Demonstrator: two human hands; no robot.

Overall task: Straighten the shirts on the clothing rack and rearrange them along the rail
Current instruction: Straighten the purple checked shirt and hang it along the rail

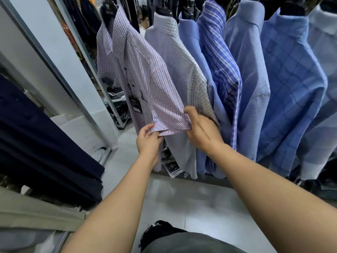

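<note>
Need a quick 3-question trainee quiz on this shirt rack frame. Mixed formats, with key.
1. Multiple choice: which shirt's sleeve are both hands holding? A) pink checked shirt B) plain blue shirt C) striped blue shirt
2. True or false: the left hand hangs free, touching nothing.
3. Fill in: a black ___ hangs at the front of the pink checked shirt.
Key: 1 A. 2 false; its fingers pinch the sleeve hem, as does the right hand. 3 tag.
</note>
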